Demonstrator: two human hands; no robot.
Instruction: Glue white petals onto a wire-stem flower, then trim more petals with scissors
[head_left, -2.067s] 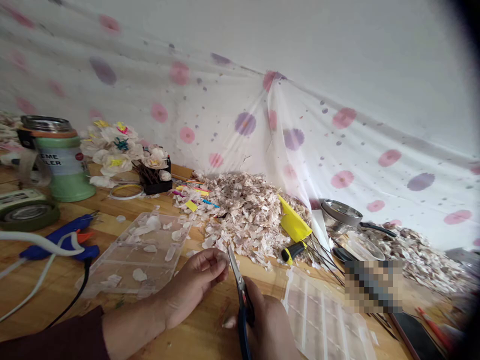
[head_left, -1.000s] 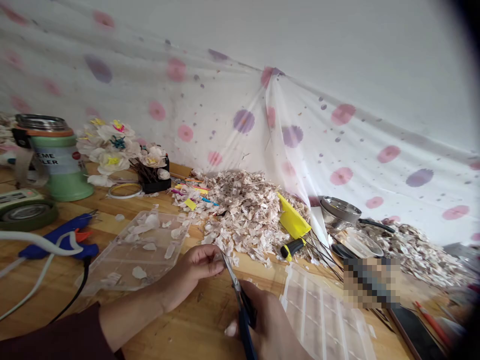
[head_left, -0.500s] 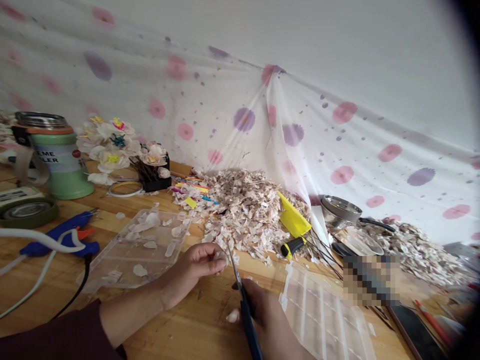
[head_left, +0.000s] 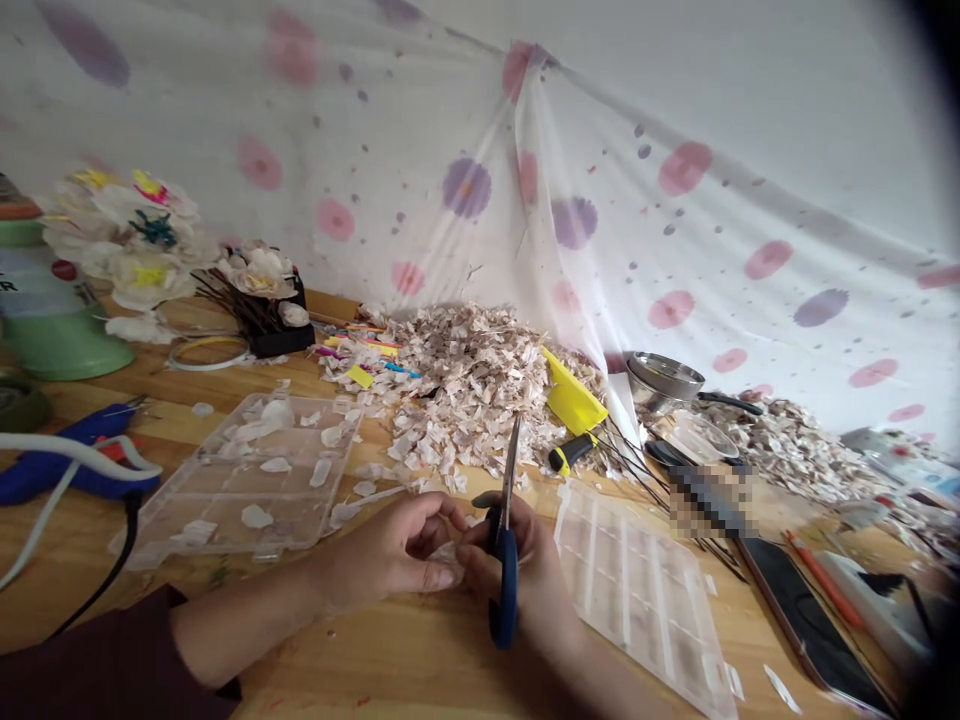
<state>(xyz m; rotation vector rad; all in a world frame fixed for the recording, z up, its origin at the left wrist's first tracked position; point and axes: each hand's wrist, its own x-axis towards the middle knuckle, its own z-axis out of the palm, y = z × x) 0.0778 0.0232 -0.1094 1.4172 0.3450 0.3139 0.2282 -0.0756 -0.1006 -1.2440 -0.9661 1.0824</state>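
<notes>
At the lower middle, my left hand (head_left: 424, 550) pinches a small pale flake (head_left: 448, 556) between thumb and fingers. Right beside it, my right hand (head_left: 517, 560) holds dark blue scissors (head_left: 507, 570), their blades upright and together, pointing away from me. The fingertips of my right hand meet the flake as well. Behind both hands rises a large heap of pale shell-like scraps (head_left: 472, 390). Left of my left hand, a clear divided tray (head_left: 240, 480) bears several pale flakes. A second clear divided tray (head_left: 637, 590) lies right of my right hand.
Handmade white flowers (head_left: 150, 240), a green container (head_left: 52, 300) and a blue glue gun (head_left: 75, 450) stand or lie at left. A yellow piece (head_left: 574, 395), a yellow-black cutter (head_left: 572, 454), metal bowls (head_left: 664, 378) and a phone (head_left: 810, 620) are at right.
The scissors have turned upright and closed in my right hand, and its fingertips have come to the flake at my left fingers. The view has shifted right and down.
</notes>
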